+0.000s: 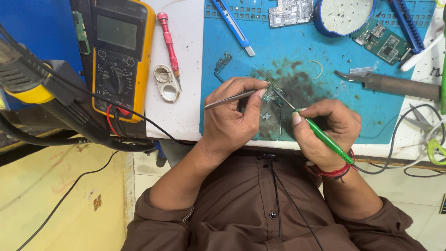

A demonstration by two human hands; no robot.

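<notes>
Fingers (pixel 260 93) of the left hand (pixel 230 118) are pinching one pair of tweezers (pixel 230 99) on one small circuit board (pixel 272 88); the right hand (pixel 327 132) is gripping one green screwdriver (pixel 320 135), tip pointing toward ten o'clock, on the blue mat (pixel 297 46).

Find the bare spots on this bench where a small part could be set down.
Bare white bench between the red screwdriver and blue mat; bare mat right of the right hand. Crowded: mat's top edge.

Brown buttoned shirt (pixel 241 209) — long sleeves pushed up the forearms, cuffs bunched near the elbows. Red thread band (pixel 335 172) circles the right wrist — a thin black cord (pixel 283 190) hangs down the chest.
</notes>
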